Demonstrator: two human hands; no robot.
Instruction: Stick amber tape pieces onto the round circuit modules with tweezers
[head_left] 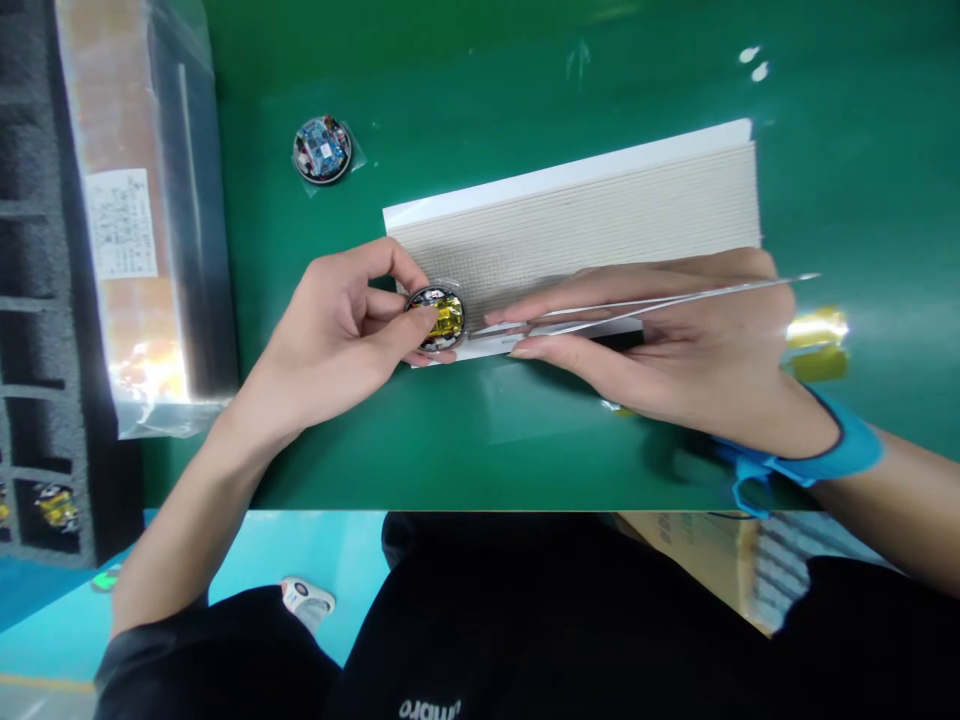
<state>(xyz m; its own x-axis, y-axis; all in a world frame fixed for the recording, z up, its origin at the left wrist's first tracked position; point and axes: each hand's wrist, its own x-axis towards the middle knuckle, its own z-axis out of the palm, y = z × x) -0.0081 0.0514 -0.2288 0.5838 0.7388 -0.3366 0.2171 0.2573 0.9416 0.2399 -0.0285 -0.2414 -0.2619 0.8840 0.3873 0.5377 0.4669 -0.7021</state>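
My left hand [330, 335] is closed around the edge of a small round circuit board assembly [448, 318], its thumb lying over the yellow tape on top. A clear film shows at the assembly's rim. Pinched in my right hand [697, 345] are thin metal tweezers [757, 285], their tips pointing left, close to the assembly. Whether the tips touch it I cannot tell. Under both hands lies a ribbed off-white pad [615, 215] with a smooth white border, tilted on the table. A blue wrist strap [844, 440] circles my right wrist.
Another round circuit board [322, 150] rests on clear film on the green table [480, 90]. At the left stand a plastic-wrapped package [176, 200] with a label and a dark foam tray [90, 480] with compartments. Shiny yellow pieces [817, 345] lie beyond my right hand.
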